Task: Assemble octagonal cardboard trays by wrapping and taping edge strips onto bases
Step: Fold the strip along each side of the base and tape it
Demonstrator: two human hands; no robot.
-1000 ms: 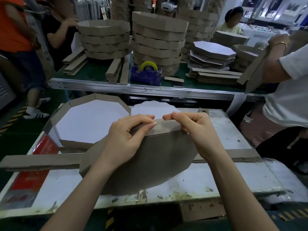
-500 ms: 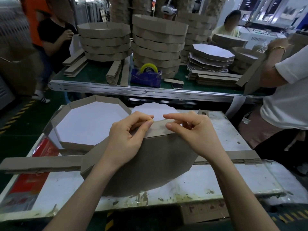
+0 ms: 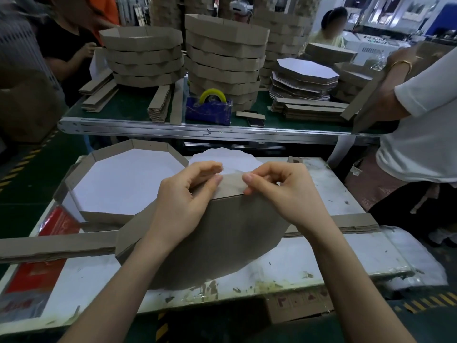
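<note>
A brown cardboard tray stands tilted on its edge on the white worktable, its underside facing me. Along its top runs the edge strip. My left hand grips the strip and the tray's upper left edge, thumb and fingers curled over it. My right hand pinches the strip at its top right, fingertips curled over the rim. A finished octagonal tray with a white inside lies flat at the left. White base sheets lie behind my hands.
Long cardboard strips lie across the table under the tray. Beyond, a green conveyor table carries stacks of finished trays, base sheets and a blue tape dispenser. A person in white stands at the right.
My fingers have shifted a little apart along the top strip, leaving a wider gap between my hands. The tray has stayed tilted in place. People in the background have moved.
</note>
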